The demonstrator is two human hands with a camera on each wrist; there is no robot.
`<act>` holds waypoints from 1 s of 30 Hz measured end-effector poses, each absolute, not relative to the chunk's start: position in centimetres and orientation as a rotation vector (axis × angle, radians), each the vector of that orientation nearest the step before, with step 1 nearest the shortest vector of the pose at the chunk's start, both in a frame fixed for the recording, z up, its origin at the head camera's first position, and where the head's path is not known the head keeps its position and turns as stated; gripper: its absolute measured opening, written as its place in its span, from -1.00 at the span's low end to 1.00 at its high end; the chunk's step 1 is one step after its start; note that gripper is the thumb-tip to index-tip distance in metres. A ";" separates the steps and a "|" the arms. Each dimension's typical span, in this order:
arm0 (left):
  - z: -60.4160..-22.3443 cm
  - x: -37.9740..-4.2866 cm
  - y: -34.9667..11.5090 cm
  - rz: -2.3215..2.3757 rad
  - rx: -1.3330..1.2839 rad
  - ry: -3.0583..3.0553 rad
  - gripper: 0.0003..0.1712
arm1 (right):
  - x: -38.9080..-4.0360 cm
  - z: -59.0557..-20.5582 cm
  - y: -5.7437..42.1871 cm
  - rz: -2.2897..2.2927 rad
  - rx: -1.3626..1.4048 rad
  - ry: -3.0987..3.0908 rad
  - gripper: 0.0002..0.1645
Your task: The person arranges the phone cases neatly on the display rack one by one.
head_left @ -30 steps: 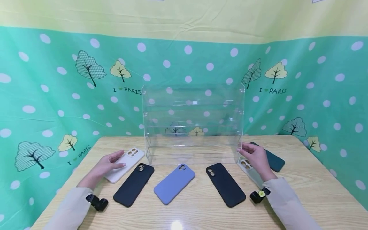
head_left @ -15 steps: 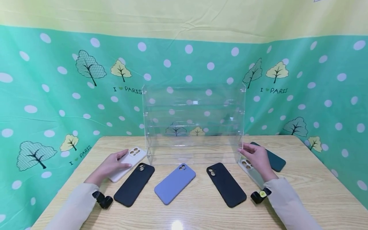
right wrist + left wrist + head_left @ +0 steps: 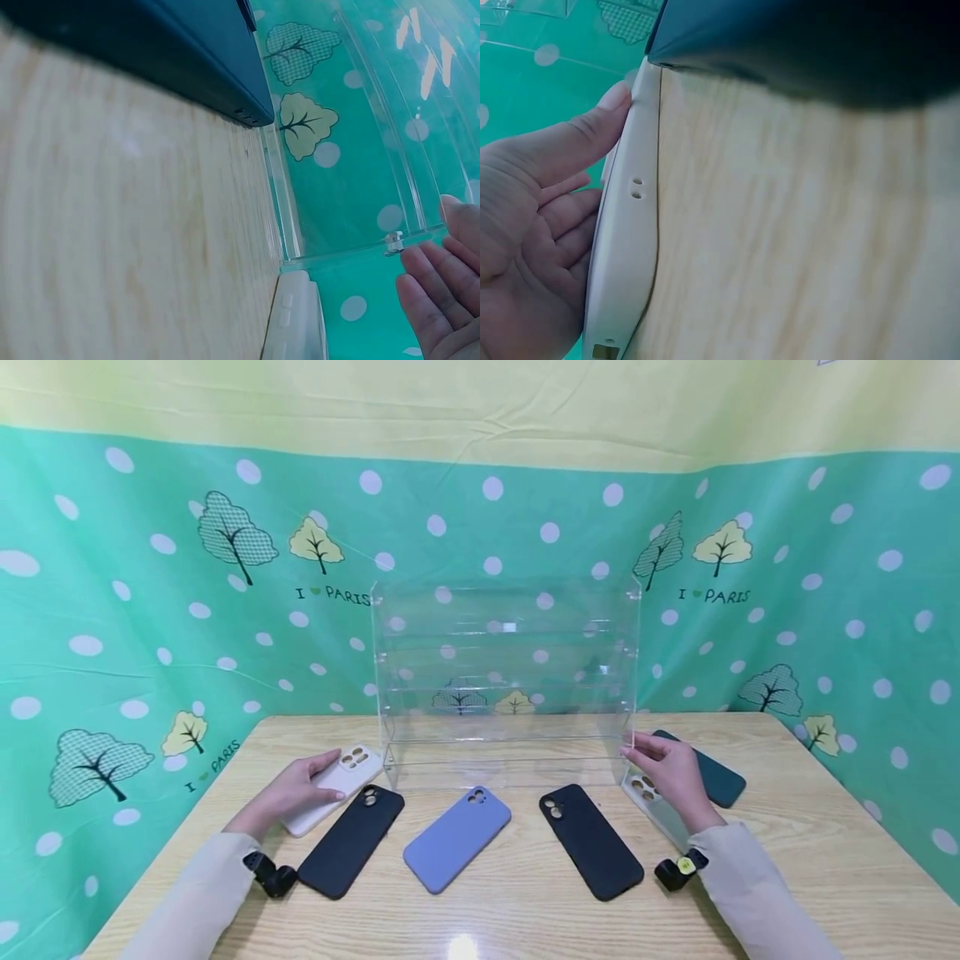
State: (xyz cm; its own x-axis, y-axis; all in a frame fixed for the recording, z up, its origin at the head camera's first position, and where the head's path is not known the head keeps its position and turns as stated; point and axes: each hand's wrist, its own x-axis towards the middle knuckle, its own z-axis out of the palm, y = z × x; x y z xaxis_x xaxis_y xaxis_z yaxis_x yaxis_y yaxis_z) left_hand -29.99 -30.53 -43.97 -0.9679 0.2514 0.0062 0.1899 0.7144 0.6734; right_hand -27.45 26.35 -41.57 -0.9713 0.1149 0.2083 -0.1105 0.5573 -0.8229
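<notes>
A white phone case point(image 3: 362, 775) lies at the left of the table, camera holes toward the back. My left hand point(image 3: 298, 787) grips it across its width; in the left wrist view the thumb presses the edge of the case while the other fingers curl behind it. At the right, my right hand point(image 3: 670, 774) pinches the front edge of a clear acrylic display rack's point(image 3: 480, 774) side panel. Under that hand's wrist lies another white phone case point(image 3: 663, 818), partly covered. Beside it is a dark green phone case point(image 3: 722, 778), its left part hidden by the hand.
Between the hands, a black phone case point(image 3: 351, 845), a blue-purple one point(image 3: 457, 842) and a second black one point(image 3: 592, 845) lie on the wooden table point(image 3: 525, 918). The tiered rack stands behind them, before a green dotted curtain point(image 3: 491, 527).
My left hand has moved rightward over the white phone case and closed round its sides, and the case has shifted slightly right. My right hand stays at the rack's edge.
</notes>
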 end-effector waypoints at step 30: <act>-43.7 -29.2 -30.6 0.982 0.412 2.919 0.13 | -27.6 -41.5 26.4 1.378 -0.053 -2.580 -0.34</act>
State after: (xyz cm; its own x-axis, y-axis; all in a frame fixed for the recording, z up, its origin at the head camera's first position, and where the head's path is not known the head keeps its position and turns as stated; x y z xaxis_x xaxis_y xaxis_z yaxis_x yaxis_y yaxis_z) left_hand -29.20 -30.62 -43.73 -0.9642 0.2600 0.0514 0.2382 0.7651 0.5982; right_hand -27.59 26.36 -41.54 -0.9761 0.1326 0.1721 -0.0693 0.5605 -0.8253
